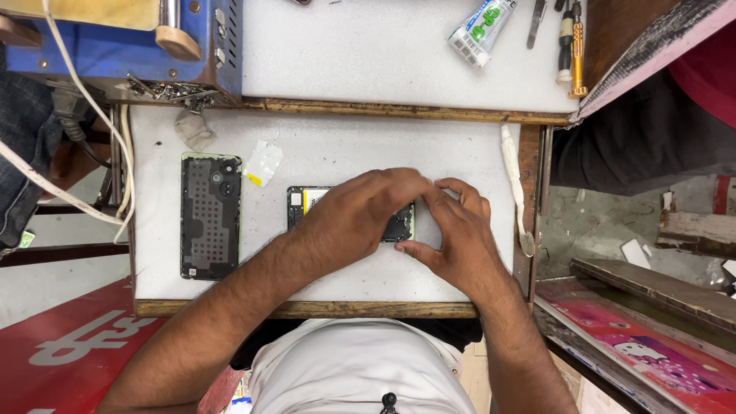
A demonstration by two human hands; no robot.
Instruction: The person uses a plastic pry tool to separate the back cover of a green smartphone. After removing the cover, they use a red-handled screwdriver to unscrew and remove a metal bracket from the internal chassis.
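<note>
Both hands, the left hand (360,215) and the right hand (456,238), press down on an opened phone (307,201) lying mid-surface (345,146); its back cover (210,215) lies well left, near the edge.

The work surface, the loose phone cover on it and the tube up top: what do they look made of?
Work surface: white matte sheet, probably foam or plastic, scuffed and speckled, framed in worn wood. Phone cover: dark moulded plastic, judging by its gridded inner face and lens cut-outs. Tube: soft plastic or foil, slightly glossy with a crimped end. Both hands, left and right, rest on an opened phone.
</note>
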